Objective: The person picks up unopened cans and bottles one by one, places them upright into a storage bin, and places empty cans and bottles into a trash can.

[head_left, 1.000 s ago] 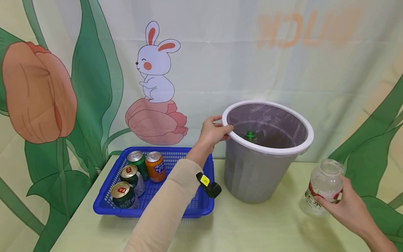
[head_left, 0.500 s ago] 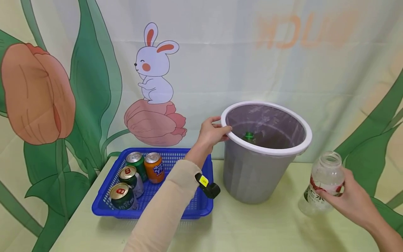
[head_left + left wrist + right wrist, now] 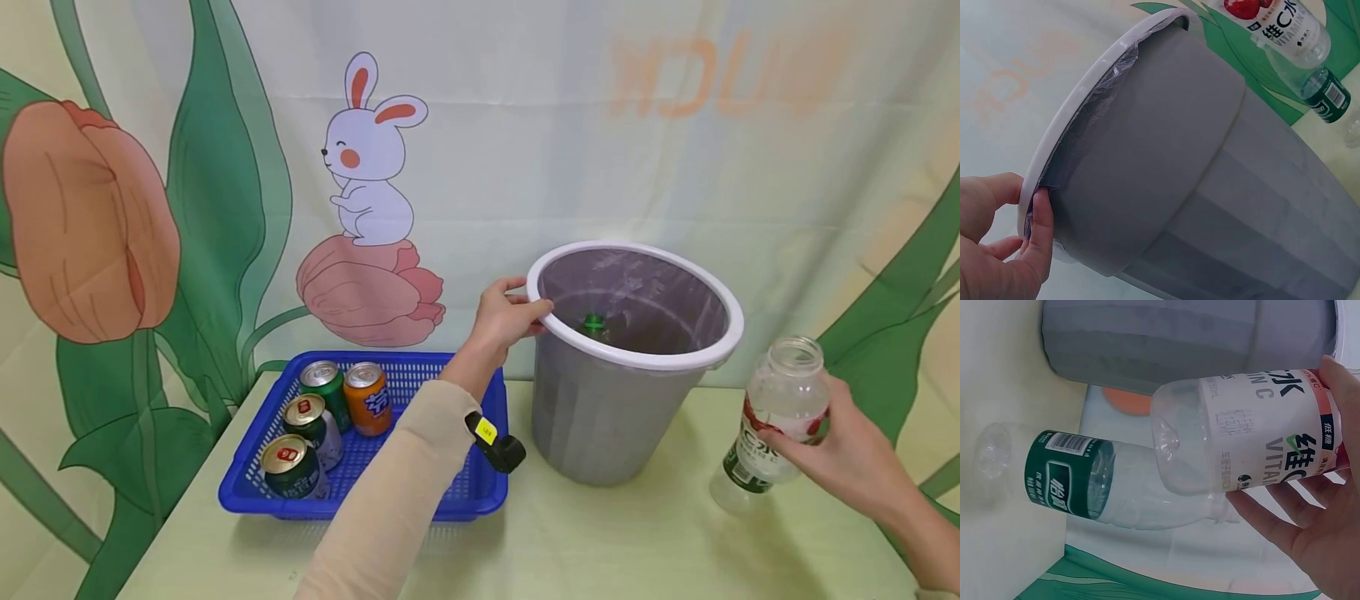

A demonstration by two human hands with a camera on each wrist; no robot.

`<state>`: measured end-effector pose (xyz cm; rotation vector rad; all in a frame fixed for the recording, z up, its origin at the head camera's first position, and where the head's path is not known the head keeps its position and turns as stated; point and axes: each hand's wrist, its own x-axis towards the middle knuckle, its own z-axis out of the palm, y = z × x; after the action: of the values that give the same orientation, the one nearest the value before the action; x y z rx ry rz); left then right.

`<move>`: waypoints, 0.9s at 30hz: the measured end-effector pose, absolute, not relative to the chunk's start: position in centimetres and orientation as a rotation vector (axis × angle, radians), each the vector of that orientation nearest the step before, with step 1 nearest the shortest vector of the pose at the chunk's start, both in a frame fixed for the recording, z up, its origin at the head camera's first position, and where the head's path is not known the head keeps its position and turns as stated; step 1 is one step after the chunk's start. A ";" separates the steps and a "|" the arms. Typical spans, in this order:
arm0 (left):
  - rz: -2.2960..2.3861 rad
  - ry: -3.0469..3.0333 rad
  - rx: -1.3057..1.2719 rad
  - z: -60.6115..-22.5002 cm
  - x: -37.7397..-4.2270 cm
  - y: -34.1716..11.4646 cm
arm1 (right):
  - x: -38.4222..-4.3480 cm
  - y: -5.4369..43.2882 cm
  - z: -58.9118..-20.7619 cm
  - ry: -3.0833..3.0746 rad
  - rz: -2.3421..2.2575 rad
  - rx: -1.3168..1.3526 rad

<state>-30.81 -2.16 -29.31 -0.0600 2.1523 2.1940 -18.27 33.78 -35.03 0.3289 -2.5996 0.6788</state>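
My left hand (image 3: 510, 317) pinches the white rim of a grey trash can (image 3: 607, 417), thumb and fingers on either side of it. A green-capped bottle (image 3: 594, 323) shows inside the can. At the right, my right hand (image 3: 855, 450) grips a clear, wide-mouthed plastic bottle (image 3: 787, 392) with a white and red label, tilted and held above the table. Behind it, a second clear bottle with a green label (image 3: 1069, 475) stands on the table, partly hidden in the head view.
A blue plastic basket (image 3: 487, 492) lies left of the can, below my left forearm. Several drink cans stand in it, including an orange can (image 3: 369, 400) and a dark green can (image 3: 291, 471). A printed curtain (image 3: 480, 167) hangs behind the table.
My right hand has lifted the wide-mouthed bottle upward, uncovering the green-labelled bottle behind it. My left hand has stayed on the trash can's rim.
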 end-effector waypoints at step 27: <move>2.192 2.151 -0.067 -29.2 -30.8 -2.1 | -20.0 33.4 -30.1 -2.642 0.615 0.293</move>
<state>-30.81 -2.09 -29.21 -0.0674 2.1505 2.1921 -19.96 33.41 -30.11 0.2929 -2.6415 0.6152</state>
